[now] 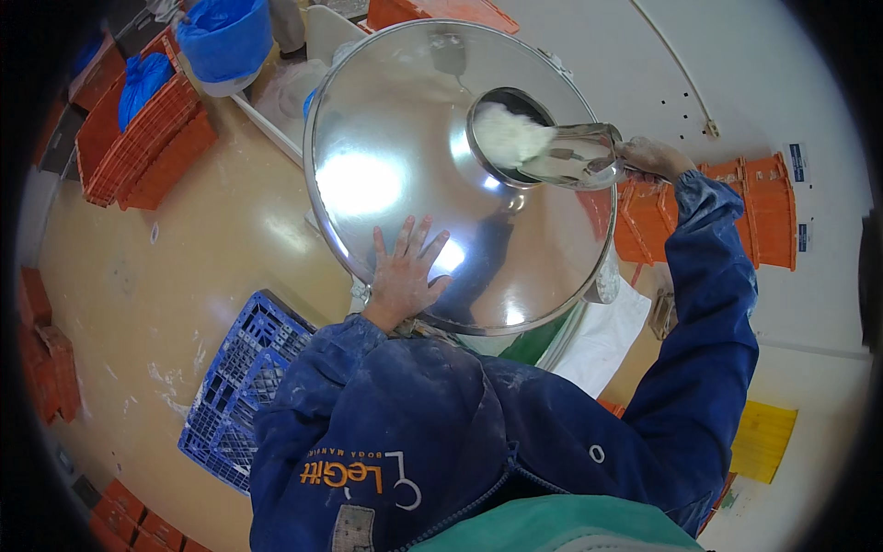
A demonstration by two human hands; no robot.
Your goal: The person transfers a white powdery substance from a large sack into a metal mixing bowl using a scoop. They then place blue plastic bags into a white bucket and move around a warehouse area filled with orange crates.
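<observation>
A broad, polished metal lid (407,117) with a round opening lies in front of me. My right hand (652,159) grips a metal scoop (586,155) by its handle at the right side of the lid. The scoop tilts over the opening's rim (476,148), and blurred white powder (510,134) spills from its mouth into the opening. My left hand (407,276) rests flat on the near left part of the lid, fingers spread, holding nothing. What lies below the opening is hidden by the powder and shadow.
Stacked orange crates (752,207) stand at the right by the wall. A blue plastic pallet (241,393) lies on the floor at left. Farther off are more orange crates (145,145) and a tub lined with a blue bag (227,41), beside another person's leg (286,24).
</observation>
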